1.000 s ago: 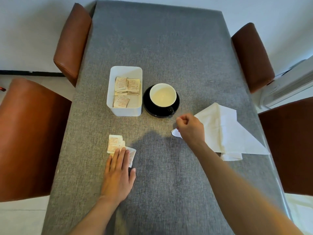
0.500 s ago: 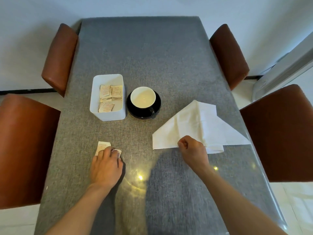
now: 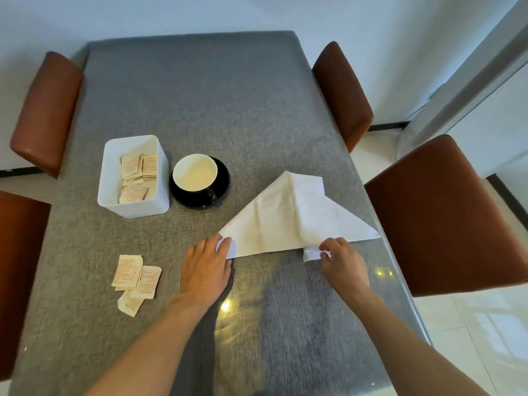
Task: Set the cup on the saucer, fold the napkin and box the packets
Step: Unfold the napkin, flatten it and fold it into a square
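A white napkin (image 3: 291,215) lies folded into a rough triangle right of centre on the grey table. My left hand (image 3: 207,267) pinches its near left corner. My right hand (image 3: 341,260) grips a small flap at its near edge. A white cup (image 3: 195,172) stands on a black saucer (image 3: 224,181) behind the napkin. Left of it is a white box (image 3: 134,205) with several packets (image 3: 137,174) inside. Three loose packets (image 3: 137,278) lie on the table left of my left hand.
Brown chairs stand around the table: two on the left (image 3: 43,110), two on the right (image 3: 445,212). The table's right edge (image 3: 400,270) runs close past the napkin. Bare grey table surface (image 3: 200,90) stretches behind the cup and box.
My left hand has left the loose packets and moved right onto the napkin's left corner. My right hand has shifted along the napkin's near edge. The napkin now lies further unfolded to the left.
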